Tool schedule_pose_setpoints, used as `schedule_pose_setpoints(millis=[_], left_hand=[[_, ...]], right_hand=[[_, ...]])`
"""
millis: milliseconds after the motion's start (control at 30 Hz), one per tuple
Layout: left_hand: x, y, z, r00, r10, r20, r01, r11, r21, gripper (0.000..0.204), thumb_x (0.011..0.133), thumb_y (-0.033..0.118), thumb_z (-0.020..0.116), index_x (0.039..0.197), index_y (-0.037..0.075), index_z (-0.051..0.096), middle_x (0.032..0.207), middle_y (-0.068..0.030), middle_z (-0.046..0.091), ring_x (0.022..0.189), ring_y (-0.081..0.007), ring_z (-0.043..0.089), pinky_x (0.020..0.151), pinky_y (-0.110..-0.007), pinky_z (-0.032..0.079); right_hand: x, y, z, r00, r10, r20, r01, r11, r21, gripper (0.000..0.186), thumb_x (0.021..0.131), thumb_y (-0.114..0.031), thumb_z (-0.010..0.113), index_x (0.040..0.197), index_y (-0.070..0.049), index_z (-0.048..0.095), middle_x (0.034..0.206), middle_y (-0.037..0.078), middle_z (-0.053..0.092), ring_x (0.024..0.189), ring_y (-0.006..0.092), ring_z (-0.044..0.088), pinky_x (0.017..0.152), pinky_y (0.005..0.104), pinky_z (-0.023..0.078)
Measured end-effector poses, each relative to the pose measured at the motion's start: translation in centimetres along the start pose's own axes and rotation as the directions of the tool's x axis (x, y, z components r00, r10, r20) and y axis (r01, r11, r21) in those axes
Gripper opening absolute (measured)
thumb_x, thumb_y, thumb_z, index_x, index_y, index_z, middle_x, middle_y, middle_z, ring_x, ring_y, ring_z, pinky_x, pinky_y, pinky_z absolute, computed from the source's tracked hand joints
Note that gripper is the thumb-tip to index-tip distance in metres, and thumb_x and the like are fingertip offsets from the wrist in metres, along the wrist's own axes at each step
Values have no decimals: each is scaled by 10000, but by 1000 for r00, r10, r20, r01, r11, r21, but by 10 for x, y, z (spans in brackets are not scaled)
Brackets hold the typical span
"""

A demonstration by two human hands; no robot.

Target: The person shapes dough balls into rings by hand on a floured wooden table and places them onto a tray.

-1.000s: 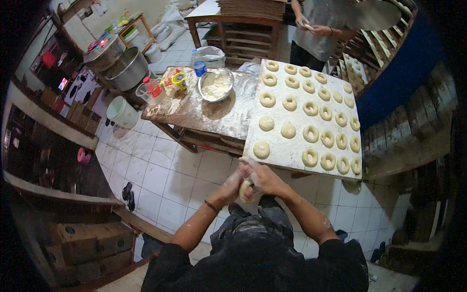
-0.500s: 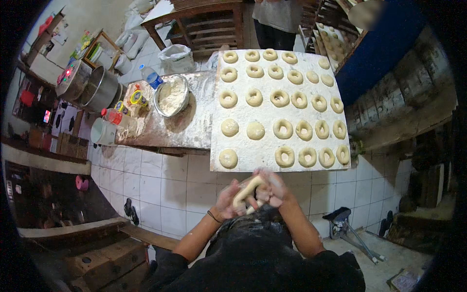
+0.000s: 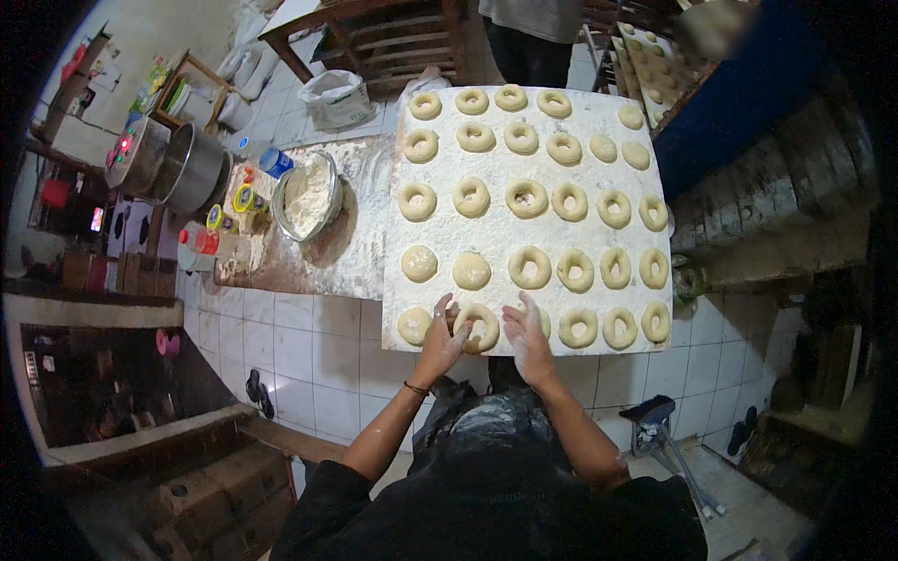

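Note:
A pale dough ring lies at the near edge of the flour-dusted board, between my two hands. My left hand is at the ring's left side, fingers stretched forward and the thumb side touching it. To the right, my right hand is held open with fingers apart, not closed on the ring; it partly hides another dough ring behind it. Left of my left hand is a round dough ball without a hole. Two more dough balls sit just beyond, and rows of shaped dough rings cover much of the board.
On the lower floury table at left stand a metal bowl of flour, a blue-labelled bottle and small yellow tubs. A large mixer bowl is farther left. Another person stands beyond the board. A folded metal-legged stand is right on the floor.
The dough ring, held stretched between both hands near my body, now lies on the board's near edge. My hands have moved forward and spread apart on either side of it.

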State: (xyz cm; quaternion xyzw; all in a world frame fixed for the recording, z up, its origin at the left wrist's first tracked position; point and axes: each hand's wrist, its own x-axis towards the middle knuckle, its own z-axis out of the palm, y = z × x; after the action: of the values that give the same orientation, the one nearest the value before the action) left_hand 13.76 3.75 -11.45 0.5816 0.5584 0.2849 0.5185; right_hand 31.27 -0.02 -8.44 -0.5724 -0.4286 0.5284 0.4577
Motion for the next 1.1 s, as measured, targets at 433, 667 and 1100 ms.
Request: schedule_pose_setpoints(millis=[433, 667, 1100], left_hand=[[-63, 35, 4, 942, 281, 182, -315, 561, 765, 411, 768, 263, 621, 1132, 99, 527, 1151, -144, 470, 1147, -392, 344, 943, -608, 227], [-100, 35, -21, 967, 182, -180, -62, 850, 524, 395, 788, 211, 606, 1141, 61, 512, 1160, -127, 496, 1113, -350, 419, 966, -448, 309], [-80, 54, -70, 929, 34, -368, -107, 978, -180, 434, 840, 160, 609, 1195, -10, 426, 1048, -101, 541, 949, -147, 520, 822, -280, 434]], right_hand=[[114, -19, 74, 689, -192, 699, 515, 809, -285, 235, 782, -123, 579, 979, 5, 579, 918, 205, 536, 866, 359, 532, 769, 399, 433], [111, 5, 114, 487, 141, 862, 704, 520, -483, 294, 665, -147, 671, 904, -7, 573, 959, 187, 505, 903, 349, 520, 750, 429, 446], [18, -55, 97, 907, -97, 410, 166, 977, -137, 281, 705, -149, 630, 939, 3, 591, 792, 141, 634, 730, 196, 607, 673, 316, 470]])
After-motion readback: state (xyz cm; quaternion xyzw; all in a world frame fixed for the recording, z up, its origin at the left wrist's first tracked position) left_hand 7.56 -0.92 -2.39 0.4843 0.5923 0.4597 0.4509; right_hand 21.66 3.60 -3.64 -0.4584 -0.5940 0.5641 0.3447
